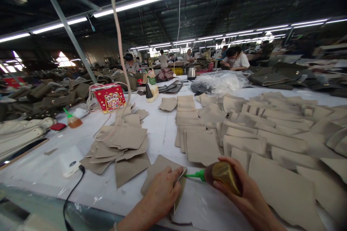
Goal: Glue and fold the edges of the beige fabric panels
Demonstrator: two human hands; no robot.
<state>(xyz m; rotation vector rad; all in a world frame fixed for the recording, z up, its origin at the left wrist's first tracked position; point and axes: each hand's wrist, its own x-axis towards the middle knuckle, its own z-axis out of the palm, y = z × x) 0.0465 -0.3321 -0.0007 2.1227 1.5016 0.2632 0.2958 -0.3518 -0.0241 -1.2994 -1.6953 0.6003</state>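
Note:
My left hand (162,191) presses down on a tan leather piece (157,171) lying on the white table near its front edge, fingers curled with a folded edge pinched under them. My right hand (241,191) is wrapped round a brown glue bottle (223,175) with a green nozzle (195,176). The nozzle tip points left and touches the edge of the piece beside my left fingers.
Rows of tan cut pieces (244,130) cover the table's right side, and a loose pile (119,144) lies to the left. A red pouch (110,97), a small glue bottle (71,119), a black cable (72,191) and other workers (235,59) sit farther off.

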